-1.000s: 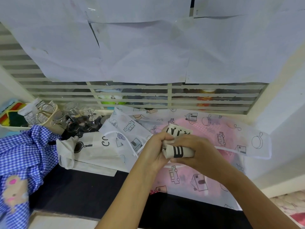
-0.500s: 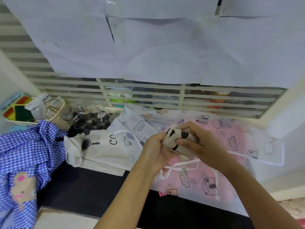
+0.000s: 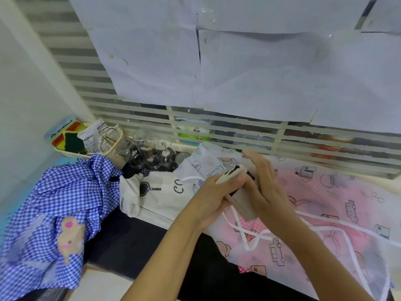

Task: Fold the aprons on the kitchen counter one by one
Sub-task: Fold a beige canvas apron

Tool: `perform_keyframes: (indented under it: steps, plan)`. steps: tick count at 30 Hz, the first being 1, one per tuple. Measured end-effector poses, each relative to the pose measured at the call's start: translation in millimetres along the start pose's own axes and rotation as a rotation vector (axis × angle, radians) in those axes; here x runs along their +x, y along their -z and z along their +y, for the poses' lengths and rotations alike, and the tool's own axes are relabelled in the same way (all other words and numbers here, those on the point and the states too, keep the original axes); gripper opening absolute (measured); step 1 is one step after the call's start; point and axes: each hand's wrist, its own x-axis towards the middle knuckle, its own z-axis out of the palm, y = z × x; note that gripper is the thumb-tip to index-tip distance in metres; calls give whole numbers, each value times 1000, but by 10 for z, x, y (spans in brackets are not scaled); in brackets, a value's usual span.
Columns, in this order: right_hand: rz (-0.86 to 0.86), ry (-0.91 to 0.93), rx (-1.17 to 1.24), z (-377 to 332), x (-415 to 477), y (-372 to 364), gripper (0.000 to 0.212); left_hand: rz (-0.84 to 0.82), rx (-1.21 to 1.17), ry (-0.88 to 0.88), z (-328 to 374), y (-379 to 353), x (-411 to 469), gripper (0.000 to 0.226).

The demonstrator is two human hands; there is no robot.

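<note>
Presently a small cream bundle [image 3: 231, 173] with black print is gripped above the counter [image 3: 130, 242] by the left hand [image 3: 208, 192], whose fingers are curled round its lower end. The right hand [image 3: 267, 185] is held just beside it with fingers straight and together. That hand is blurred, so whether its palm is pressed on the cloth cannot be told. A loose strip [image 3: 242, 203] of cloth is seen trailing down between the wrists. The step is judged to be the closing of the last fold. It would be done best if the strip were tucked in first and the bundle then squeezed flat between both palms, with a firm grip so that the soft cloth cannot spring open before it is set down.

On the dark counter, from the left, a blue checked apron [image 3: 65, 203] is heaped and hangs over the front edge. A cream apron [image 3: 160, 192] with black print is laid flat beside it. A pink apron [image 3: 325, 203] under a sheer printed layer is spread beneath the hands and out to the right, its white ties [image 3: 245, 240] crossed. Behind, a basket [image 3: 65, 151] of sponges and a cluster of glasses [image 3: 165, 157] are stood by the wall, and a slatted window [image 3: 238, 135] is half covered by sheets of paper [image 3: 260, 72].
</note>
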Motion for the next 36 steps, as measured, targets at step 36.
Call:
perform_keyframes:
  steps: [36]
  plan:
    - [-419,-244,631,73,361,372,17,134,62,-155,284,191,-152,35]
